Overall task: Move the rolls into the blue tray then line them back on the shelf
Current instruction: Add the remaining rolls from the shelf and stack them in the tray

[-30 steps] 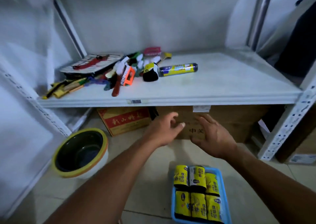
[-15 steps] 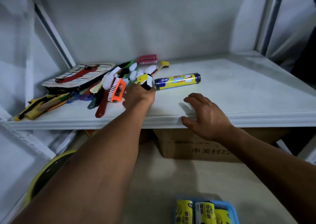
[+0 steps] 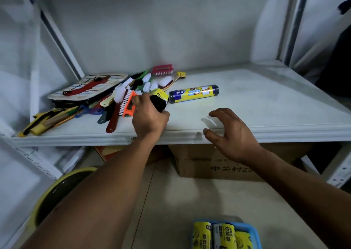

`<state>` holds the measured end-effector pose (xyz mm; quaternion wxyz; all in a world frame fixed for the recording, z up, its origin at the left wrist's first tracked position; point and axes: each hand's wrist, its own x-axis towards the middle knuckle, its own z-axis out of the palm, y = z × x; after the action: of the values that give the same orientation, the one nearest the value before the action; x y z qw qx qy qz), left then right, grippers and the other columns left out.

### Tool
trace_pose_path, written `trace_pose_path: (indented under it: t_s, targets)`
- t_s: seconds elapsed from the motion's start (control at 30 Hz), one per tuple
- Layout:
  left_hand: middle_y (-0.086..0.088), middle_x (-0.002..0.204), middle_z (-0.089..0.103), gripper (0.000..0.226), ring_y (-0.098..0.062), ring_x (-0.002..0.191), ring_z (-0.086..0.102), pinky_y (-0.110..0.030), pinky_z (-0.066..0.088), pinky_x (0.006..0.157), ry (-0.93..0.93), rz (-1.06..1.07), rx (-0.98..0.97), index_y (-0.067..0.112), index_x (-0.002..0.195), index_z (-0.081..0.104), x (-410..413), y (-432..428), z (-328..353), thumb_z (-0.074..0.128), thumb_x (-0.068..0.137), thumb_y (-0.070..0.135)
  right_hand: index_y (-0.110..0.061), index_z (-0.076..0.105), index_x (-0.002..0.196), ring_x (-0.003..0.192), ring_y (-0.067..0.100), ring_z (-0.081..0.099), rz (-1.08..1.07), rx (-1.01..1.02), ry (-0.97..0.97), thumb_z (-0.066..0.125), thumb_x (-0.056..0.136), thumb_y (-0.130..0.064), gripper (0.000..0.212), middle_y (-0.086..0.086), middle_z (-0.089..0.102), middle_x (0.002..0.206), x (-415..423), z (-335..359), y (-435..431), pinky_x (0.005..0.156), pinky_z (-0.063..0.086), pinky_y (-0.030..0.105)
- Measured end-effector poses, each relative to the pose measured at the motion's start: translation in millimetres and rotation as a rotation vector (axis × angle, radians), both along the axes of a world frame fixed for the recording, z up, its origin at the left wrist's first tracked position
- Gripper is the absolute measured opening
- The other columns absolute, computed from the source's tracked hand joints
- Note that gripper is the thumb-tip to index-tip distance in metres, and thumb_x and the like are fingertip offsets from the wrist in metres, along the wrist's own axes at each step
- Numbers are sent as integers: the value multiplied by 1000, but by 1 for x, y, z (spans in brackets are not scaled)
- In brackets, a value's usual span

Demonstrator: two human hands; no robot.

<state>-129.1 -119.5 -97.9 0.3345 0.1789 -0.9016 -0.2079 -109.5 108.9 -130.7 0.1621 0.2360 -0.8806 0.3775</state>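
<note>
A second ago both hands were down low, under the shelf (image 3: 266, 106), in front of the cardboard box (image 3: 218, 165). Now they have come up to the shelf. The left hand (image 3: 150, 116) has gone to the middle of the shelf. Its fingers are wrapped tight around a yellow and black roll (image 3: 160, 98). That roll sits right next to the pile of brushes (image 3: 133, 95) on the left part of the shelf. The roll looks a bit tipped up, but I cannot tell if it is off the shelf yet. The right hand (image 3: 231, 134) is at the front edge of the shelf. Its fingers are spread out and it holds nothing. A moment ago those fingers lay on the shelf top. Now they seem lifted a little. One more roll, the long blue and yellow roll (image 3: 193, 93), lies on its side on the shelf, just to the right of the held one. Nobody is touching it. The blue tray (image 3: 254, 231) is on the floor below the shelf, and the tray rolls (image 3: 222, 235) are packed in it side by side. So I think the first part of the job is nearly done. Only these two rolls are left on the shelf, and one is in a hand, ready to go down into the tray.
</note>
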Motion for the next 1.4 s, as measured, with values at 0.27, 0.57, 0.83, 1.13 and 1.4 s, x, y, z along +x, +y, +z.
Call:
trace_pose_path:
  t_s: [0.27, 0.57, 0.83, 1.13, 1.4]
  targets:
    - [-16, 125, 58, 49, -33, 86, 63, -39, 48, 62, 163, -513, -786, 10, 120, 58, 116, 57, 18, 62, 71, 13, -24, 35, 144, 109, 16, 60, 108, -367, -453, 90, 61, -28, 100, -5, 43, 137, 67, 60, 17, 93, 53, 36]
    - [-12, 153, 31, 99, -29, 134, 41, -40, 44, 103, -211, -967, -530, 16, 153, 20, 208, 132, -30, 75, 71, 31, -12, 64, 103, 88, 21, 66, 136, -288, -713, 85, 51, -6, 57, 10, 69, 97, 145, 2, 97, 79, 56, 35]
    - [-3, 143, 48, 121, -18, 126, 49, -35, 48, 101, -947, -842, 331, 17, 153, 21, 165, 173, -121, 91, 55, 31, -17, 40, 138, 115, 30, 59, 104, -543, -1114, 79, 56, 13, 95, 10, 49, 134, 153, -128, 139, 91, 54, 45]
    - [-5, 147, 40, 114, -26, 132, 41, -40, 38, 107, -800, -949, -232, 15, 149, 29, 140, 171, -223, 84, 57, 54, -15, 52, 127, 100, 17, 56, 46, 175, -659, 93, 50, -30, 88, -2, 58, 113, 127, -200, 122, 87, 49, 31]
    - [-2, 159, 24, 126, -26, 143, 24, -46, 26, 112, -1031, -766, -445, 19, 153, 10, 142, 122, -291, 76, 59, 70, -18, 42, 139, 115, 21, 55, 96, 351, -673, 92, 53, -27, 100, 1, 53, 132, 128, -261, 118, 93, 49, 38]
